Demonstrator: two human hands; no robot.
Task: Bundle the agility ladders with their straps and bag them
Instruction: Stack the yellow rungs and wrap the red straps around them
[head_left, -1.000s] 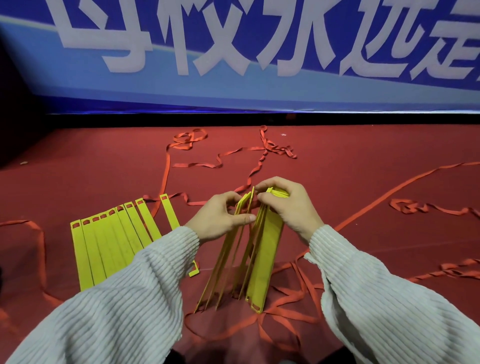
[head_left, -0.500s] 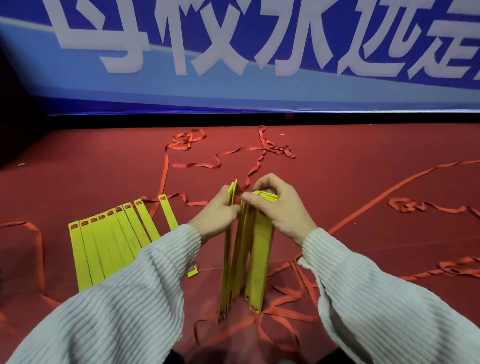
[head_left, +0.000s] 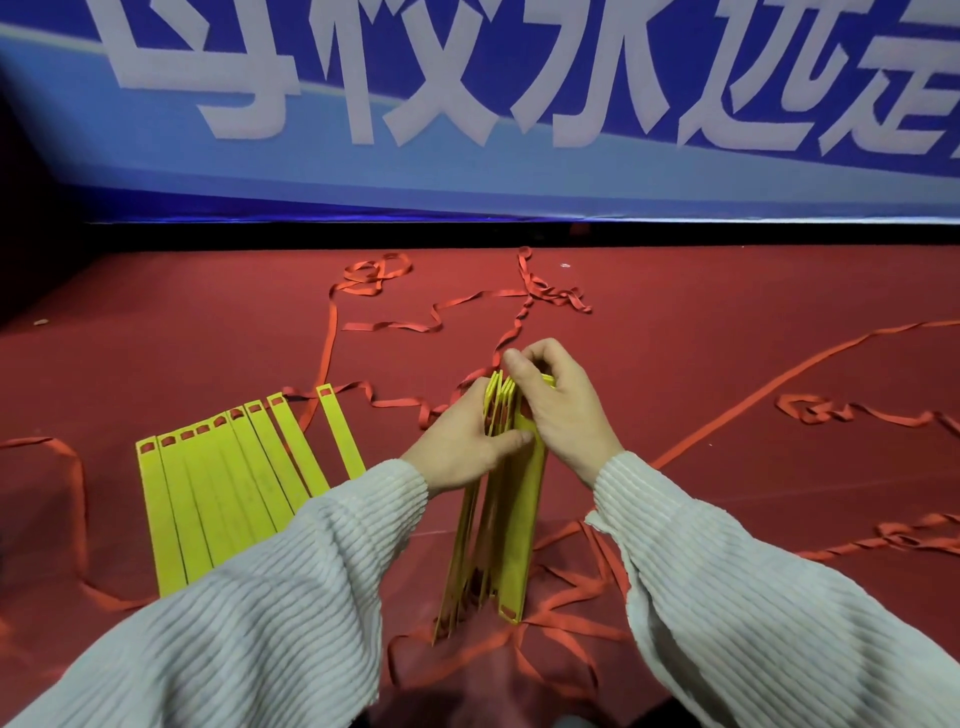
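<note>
Since a second ago the fanned yellow rungs between the hands have been pressed together into one tight stack, and both hands have drawn closer to each other at its top. From the head view, the stack of yellow ladder rungs (head_left: 511, 525) stands on edge on the red floor (head_left: 182, 353), leaning slightly away from the person, its lower ends resting among loops of red strap (head_left: 566, 597). The left hand (head_left: 467, 441) grips the stack from its left side, fingers on the far side and the thumb pressed across the near face. The right hand (head_left: 558, 410) grips the top of the stack from the right, its fingers curled over the upper ends of the rungs. Both arms wear pale ribbed sleeves (head_left: 249, 613). To the left, well apart from the held stack, a second set of yellow rungs (head_left: 223, 483) lies flat on the floor, fanned side by side, partly hidden by the left sleeve. More red strap (head_left: 436, 306) trails in loose curls across the floor beyond the hands and off to the right. A blue banner (head_left: 519, 176) with large white characters stands along the far edge of the floor.
</note>
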